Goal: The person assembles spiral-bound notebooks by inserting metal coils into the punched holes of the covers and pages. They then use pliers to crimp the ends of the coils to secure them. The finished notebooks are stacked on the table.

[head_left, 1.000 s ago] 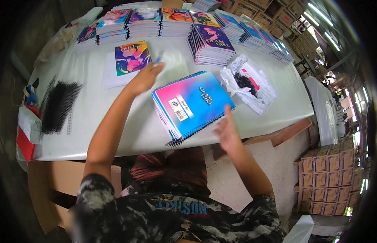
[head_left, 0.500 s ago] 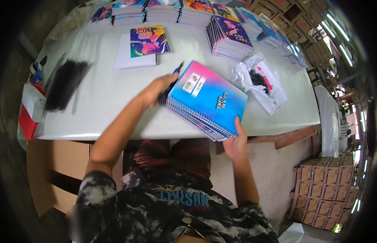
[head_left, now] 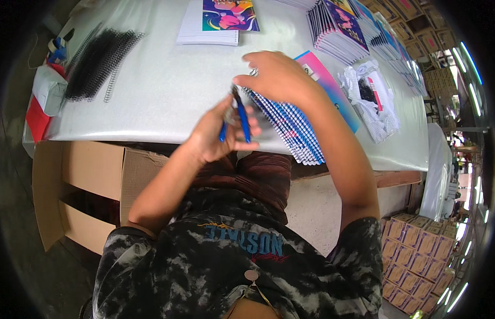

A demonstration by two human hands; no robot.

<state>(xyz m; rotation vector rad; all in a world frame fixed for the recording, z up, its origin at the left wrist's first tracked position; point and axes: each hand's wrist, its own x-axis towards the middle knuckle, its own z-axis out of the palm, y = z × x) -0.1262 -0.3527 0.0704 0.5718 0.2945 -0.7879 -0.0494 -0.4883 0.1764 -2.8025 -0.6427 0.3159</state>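
Observation:
A stack of spiral-bound notebooks (head_left: 290, 127) lies at the table's front edge, its coils toward my left hand. The top cover (head_left: 332, 87) is pink and blue, partly covered by my right forearm. Over the far left corner of the stack reaches my right hand (head_left: 282, 80), thumb and fingers apart around the coil ends; whether it touches them I cannot tell. In my left hand (head_left: 207, 135) rests a pair of small blue-handled pliers (head_left: 241, 114), jaws pointing up toward the coils. Its fingers curl loosely behind the handles.
Loose black spiral coils (head_left: 101, 66) lie in a pile at the left. Lined sheets (head_left: 207, 34) with a colourful cover (head_left: 231, 16) sit further back. Notebook stacks (head_left: 338, 34) and crumpled wrapping (head_left: 369, 101) occupy the right. An open cardboard box (head_left: 93, 167) stands below the table's left side.
My right hand has left the near right edge of the notebooks and crossed to their far left corner. The left hand has let go of the stack and drawn nearer with the pliers. The view has shifted.

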